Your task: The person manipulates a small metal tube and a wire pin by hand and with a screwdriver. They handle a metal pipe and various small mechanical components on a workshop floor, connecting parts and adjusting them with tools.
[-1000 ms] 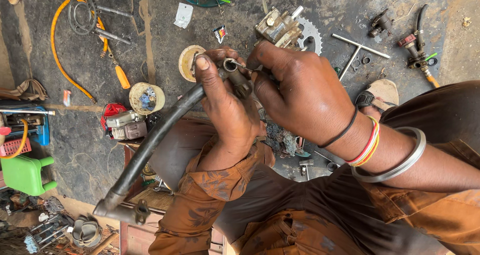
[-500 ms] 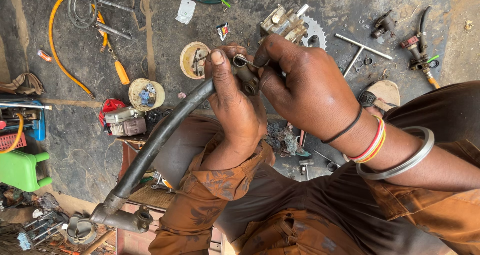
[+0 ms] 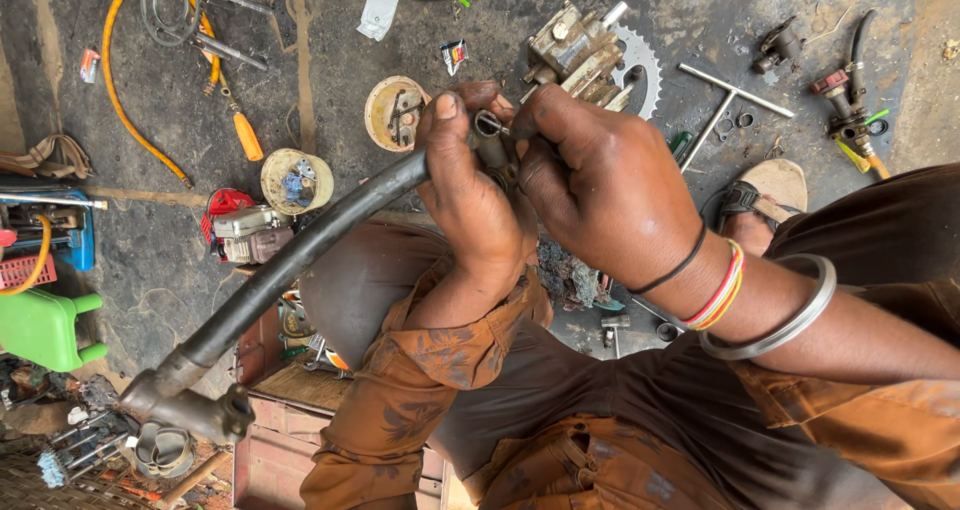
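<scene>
My left hand grips the upper end of a thick black rubber hose that curves down to the lower left, where a grey metal fitting caps it. My right hand is pinched on the small metal end piece at the hose's top, right beside my left thumb. Bangles and thread bands circle my right wrist. Both sleeves are brown.
On the oily floor lie a metal engine part with a sprocket, a T-handle wrench, two round shallow containers of small parts, an orange hose, a small red engine and a green plastic piece. A sandalled foot rests right.
The hose and both hands have shifted slightly; the fitting end has swung a little lower left in view. Both grips are unchanged.
</scene>
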